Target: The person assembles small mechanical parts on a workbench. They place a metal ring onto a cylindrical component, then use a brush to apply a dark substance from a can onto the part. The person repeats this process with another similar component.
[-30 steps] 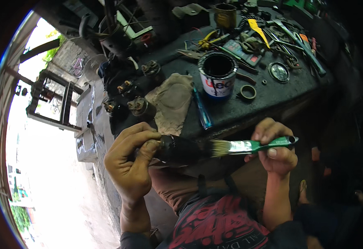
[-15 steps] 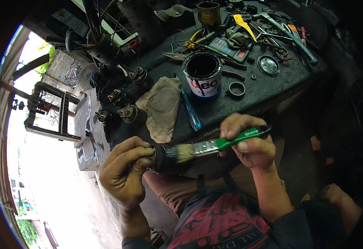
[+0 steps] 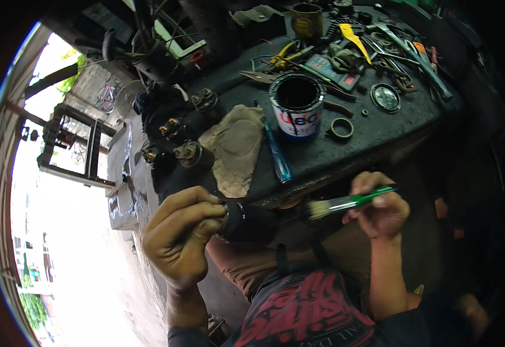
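My left hand pinches one end of a dark, black-coated cylindrical part, held sideways over my lap. My right hand is closed round the green handle of a paintbrush. The brush's pale bristles with dark tips point left, a short gap from the part. On the bench in front stands an open can of black paint, its rim smeared and a drip down its side. Left of the can lie a blue-handled screwdriver and a crumpled tan cloth.
Several similar dark cylinders with metal terminals stand at the bench's left. A metal ring and a round lid lie right of the can. Behind are a multimeter, pliers, and a tool heap with a hammer.
My right hand has drawn the brush right, off the part it was touching. More of the black part now shows beyond my left fingers. The view has shifted slightly.
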`<act>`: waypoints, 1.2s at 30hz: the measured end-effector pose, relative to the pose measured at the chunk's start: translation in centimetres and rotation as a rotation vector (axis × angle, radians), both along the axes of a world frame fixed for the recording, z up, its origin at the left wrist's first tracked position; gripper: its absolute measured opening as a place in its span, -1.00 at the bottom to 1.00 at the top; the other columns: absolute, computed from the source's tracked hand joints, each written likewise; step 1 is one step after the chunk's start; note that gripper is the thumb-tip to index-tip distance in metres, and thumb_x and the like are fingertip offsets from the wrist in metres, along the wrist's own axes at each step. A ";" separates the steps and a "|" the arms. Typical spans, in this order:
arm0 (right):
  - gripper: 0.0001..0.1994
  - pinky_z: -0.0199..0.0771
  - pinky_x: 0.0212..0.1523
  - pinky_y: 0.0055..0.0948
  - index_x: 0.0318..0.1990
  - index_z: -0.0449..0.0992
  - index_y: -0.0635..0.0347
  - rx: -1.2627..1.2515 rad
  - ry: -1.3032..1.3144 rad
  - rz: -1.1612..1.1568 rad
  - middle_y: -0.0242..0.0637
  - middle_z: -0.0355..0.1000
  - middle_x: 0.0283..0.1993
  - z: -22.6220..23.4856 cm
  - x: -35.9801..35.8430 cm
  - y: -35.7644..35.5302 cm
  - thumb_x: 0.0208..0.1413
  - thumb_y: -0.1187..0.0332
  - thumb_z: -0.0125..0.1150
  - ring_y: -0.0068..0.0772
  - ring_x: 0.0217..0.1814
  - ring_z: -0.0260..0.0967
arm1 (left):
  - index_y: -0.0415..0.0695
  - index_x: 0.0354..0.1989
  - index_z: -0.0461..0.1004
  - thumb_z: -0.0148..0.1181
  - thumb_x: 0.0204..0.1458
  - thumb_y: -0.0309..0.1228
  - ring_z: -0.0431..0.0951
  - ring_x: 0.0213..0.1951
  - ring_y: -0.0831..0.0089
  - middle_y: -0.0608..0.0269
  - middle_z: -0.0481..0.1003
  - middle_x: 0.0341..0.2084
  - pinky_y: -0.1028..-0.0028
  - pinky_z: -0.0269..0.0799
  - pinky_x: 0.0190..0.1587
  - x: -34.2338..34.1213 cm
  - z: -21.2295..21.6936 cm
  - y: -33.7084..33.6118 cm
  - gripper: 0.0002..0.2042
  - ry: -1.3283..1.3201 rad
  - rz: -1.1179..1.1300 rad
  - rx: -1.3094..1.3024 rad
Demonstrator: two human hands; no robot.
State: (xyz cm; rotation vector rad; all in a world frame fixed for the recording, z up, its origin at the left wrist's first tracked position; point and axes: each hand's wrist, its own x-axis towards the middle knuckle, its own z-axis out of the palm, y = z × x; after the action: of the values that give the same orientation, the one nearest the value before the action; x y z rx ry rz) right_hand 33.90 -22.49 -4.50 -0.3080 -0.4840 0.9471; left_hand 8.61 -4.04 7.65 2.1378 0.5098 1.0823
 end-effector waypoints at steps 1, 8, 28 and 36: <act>-0.68 0.79 -0.21 -0.24 -0.12 0.54 0.59 -0.081 -0.049 -0.072 0.14 0.45 -0.14 0.6 0.8 -0.5 0.02 0.45 0.22 -0.04 -0.28 0.63 | -0.31 -0.28 0.73 0.47 0.05 -0.55 0.67 -0.23 0.33 0.05 0.65 -0.26 0.46 0.57 -0.17 0.1 0.2 0.2 -0.89 0.031 0.007 0.015; -0.69 0.56 -0.33 -0.41 0.05 0.49 0.52 -0.214 -0.887 -0.593 -0.03 0.46 -0.06 13.0 6.5 2.9 0.25 0.44 0.16 -0.41 -0.25 0.48 | -0.30 -0.26 0.70 0.36 0.06 -0.67 0.68 -0.32 0.31 0.10 0.64 -0.28 0.44 0.58 -0.22 0.2 1.1 0.7 -0.91 0.213 0.183 0.067; -0.76 0.46 -0.32 -0.19 -0.31 0.63 0.26 -0.523 -1.740 -0.588 -0.21 0.48 -0.56 15.5 6.2 14.4 0.18 0.23 0.39 -0.19 -0.47 0.49 | -0.24 -0.18 0.68 0.32 0.10 -0.64 0.65 -0.13 0.05 0.07 0.64 -0.18 0.22 0.57 -0.04 0.7 -2.2 3.7 -0.86 0.277 0.268 0.204; -0.83 0.31 -0.64 -0.57 -0.27 0.61 0.26 -0.614 -0.915 -0.536 -0.43 0.46 -0.51 15.3 9.1 12.0 0.24 0.34 0.42 -0.68 -0.61 0.33 | -0.15 -0.06 0.72 0.31 0.00 -0.75 0.69 0.02 0.16 0.08 0.69 0.05 0.33 0.60 0.07 -2.6 0.6 7.3 -0.66 0.432 -0.154 0.040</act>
State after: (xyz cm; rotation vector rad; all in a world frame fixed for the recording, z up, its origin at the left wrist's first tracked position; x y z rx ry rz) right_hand 42.98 -10.52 10.84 -1.3886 -0.8728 0.3549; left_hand 6.02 3.21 8.24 2.4115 0.5101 0.5480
